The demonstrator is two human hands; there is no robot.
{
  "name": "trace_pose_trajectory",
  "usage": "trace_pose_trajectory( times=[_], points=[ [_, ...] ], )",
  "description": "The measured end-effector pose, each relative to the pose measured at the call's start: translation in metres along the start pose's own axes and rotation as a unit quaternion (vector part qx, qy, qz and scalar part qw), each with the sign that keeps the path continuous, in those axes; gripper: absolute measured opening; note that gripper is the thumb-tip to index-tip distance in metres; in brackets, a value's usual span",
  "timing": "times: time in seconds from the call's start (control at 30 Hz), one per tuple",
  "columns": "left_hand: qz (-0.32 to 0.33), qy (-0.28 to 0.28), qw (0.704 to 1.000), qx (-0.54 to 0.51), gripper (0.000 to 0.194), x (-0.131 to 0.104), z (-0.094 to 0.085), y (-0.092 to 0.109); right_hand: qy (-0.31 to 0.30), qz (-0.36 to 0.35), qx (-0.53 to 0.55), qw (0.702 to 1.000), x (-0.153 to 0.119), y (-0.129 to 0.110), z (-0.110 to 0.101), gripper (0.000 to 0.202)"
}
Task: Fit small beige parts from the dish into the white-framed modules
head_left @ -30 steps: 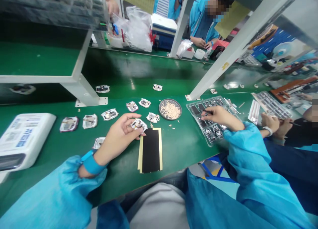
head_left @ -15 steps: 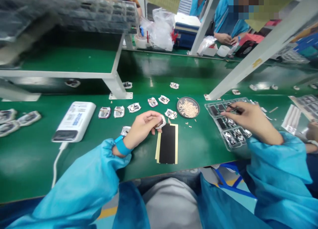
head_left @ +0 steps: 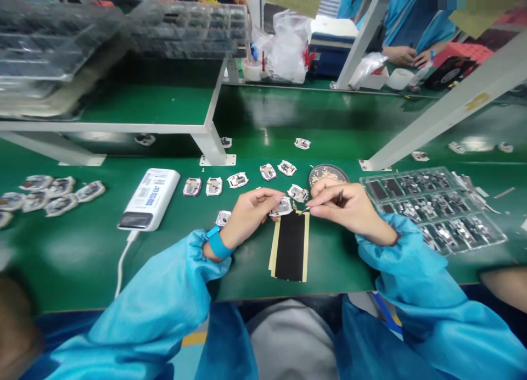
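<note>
My left hand is closed on a small white watch housing, pinched at its left side and tilted over a black sheet with yellow edges. My right hand pinches a thin dark tool that looks like tweezers, its tip close to the housing's right side. Whether the tip holds a part is too small to tell. Just beyond the held housing lies another watch housing. A round dish of small tan pieces sits behind my right hand, which partly covers it.
At right lies a clear compartment tray of small electronic parts. A white power bank with a cable lies left. Several housings are spread across the green bench, more at far left. Metal posts and a shelf stand behind.
My right hand has moved left from the compartment tray to the watch housing, tool in its fingers. My left hand still holds the housing, now tilted differently. The view has shifted left.
</note>
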State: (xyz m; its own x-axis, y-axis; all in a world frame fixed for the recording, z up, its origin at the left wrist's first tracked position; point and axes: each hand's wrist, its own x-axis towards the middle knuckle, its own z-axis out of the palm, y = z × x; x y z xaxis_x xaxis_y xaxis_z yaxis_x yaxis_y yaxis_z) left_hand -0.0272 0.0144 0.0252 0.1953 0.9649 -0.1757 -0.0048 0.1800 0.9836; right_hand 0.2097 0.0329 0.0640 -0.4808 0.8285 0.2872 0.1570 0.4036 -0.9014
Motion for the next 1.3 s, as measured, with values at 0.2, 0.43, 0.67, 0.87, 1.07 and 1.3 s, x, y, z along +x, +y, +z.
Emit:
trace_pose_trajectory(
  times=[0.2,0.43,0.67,0.87,1.07,1.3],
  points=[
    [0.016,-0.024,0.999,-0.032,0.034,-0.005,0.002,-0.001,0.052,0.116,0.059,0.990,-0.011,0.017,0.010,0.022],
    [0.077,-0.003,0.996,0.037,0.038,-0.009,0.004,-0.006,0.090,0.137,-0.015,0.986,-0.014,0.016,0.028,0.021],
    [0.098,0.038,0.993,0.054,0.043,-0.013,0.011,-0.013,0.150,0.127,-0.037,0.980,-0.016,0.013,0.041,0.018],
    [0.105,0.067,0.992,0.021,0.041,-0.012,0.013,-0.015,0.153,0.107,-0.076,0.979,-0.018,0.010,0.047,0.014],
    [0.107,0.092,0.990,-0.018,0.040,-0.008,0.011,-0.016,0.127,0.140,-0.048,0.981,-0.020,0.006,0.047,0.015],
    [0.097,0.059,0.993,-0.036,0.044,-0.006,0.010,-0.012,0.094,0.180,0.079,0.976,-0.011,0.007,0.032,0.022]
  ],
)
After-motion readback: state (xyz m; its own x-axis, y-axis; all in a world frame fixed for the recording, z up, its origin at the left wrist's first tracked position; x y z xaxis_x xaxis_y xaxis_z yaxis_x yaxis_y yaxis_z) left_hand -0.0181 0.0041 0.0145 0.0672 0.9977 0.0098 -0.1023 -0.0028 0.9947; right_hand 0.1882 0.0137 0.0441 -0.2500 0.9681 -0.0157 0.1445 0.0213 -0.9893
